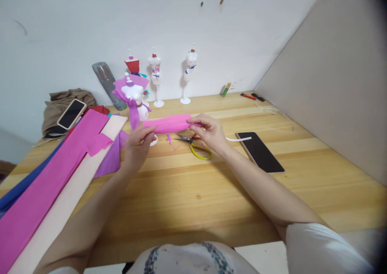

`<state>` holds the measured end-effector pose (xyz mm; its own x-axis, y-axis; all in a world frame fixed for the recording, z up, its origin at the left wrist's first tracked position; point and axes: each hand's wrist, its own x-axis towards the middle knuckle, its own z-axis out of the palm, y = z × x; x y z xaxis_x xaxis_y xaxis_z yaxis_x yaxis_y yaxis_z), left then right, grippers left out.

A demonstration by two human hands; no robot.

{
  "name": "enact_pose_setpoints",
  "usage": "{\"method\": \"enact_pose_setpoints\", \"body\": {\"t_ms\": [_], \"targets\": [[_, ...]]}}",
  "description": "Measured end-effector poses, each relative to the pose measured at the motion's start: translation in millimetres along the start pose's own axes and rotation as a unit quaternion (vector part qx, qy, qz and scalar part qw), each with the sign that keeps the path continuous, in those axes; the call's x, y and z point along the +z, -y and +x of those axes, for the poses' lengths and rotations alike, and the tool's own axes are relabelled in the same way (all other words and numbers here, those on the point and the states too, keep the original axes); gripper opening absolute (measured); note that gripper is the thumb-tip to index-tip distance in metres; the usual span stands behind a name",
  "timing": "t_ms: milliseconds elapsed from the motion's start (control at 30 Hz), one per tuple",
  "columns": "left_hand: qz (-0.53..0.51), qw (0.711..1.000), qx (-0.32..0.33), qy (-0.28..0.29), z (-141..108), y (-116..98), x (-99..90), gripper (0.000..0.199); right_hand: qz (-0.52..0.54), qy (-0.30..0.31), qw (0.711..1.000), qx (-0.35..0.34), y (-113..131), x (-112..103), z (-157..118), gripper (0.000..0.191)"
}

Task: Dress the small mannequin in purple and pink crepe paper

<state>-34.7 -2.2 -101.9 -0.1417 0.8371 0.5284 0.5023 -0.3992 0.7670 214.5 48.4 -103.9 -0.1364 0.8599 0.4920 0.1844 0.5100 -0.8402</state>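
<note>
A strip of bright pink crepe paper (169, 124) is stretched between my two hands, above the wooden table. My left hand (139, 141) pinches its left end, and my right hand (208, 130) pinches the right end. Just behind the left hand stands a small white dress-form mannequin (133, 94) draped in purple paper; the strip hides part of its stand. Beneath the strip and the right hand lie scissors with yellow handles (201, 153), their blades pointing left. Small purple paper scraps (169, 139) are beside the blades.
More mannequins (185, 78) line the wall. Left lie folded crepe sheets (51, 189), a phone (71, 113), brown cloth (54, 108) and a leaning bottle (109, 84). A dark tablet (261, 153) is at right. Farther back are a green tube (226, 89) and pens (248, 96).
</note>
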Motion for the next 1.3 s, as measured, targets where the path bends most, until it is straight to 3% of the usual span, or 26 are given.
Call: {"method": "enact_pose_setpoints", "body": {"t_ms": [200, 400, 500, 633, 833, 1300], "targets": [[0.034, 0.998, 0.053, -0.005, 0, -4, -1.0, 0.016, -0.027, -0.015, 0.999, -0.024, 1, 1, -1, 0.011], [0.052, 0.998, 0.047, 0.004, 0, -9, -0.8, 0.017, -0.064, -0.031, 0.996, -0.048, 1, 1, -2, 0.010], [0.051, 0.998, 0.042, 0.002, 0, -8, -0.3, 0.016, -0.046, -0.032, 0.998, -0.014, -2, 4, -3, 0.009], [-0.009, 1.000, -0.017, -0.004, -1, -3, 2.2, 0.012, 0.017, -0.036, 0.998, 0.045, -7, 8, -2, 0.010], [-0.124, 0.983, -0.131, -0.032, 1, -2, 7.3, 0.017, 0.095, -0.036, 0.993, 0.055, -9, 9, 1, 0.016], [-0.199, 0.968, -0.144, -0.040, 2, -9, 8.6, 0.018, 0.103, -0.058, 0.992, 0.055, -10, 9, 1, 0.011]]}}
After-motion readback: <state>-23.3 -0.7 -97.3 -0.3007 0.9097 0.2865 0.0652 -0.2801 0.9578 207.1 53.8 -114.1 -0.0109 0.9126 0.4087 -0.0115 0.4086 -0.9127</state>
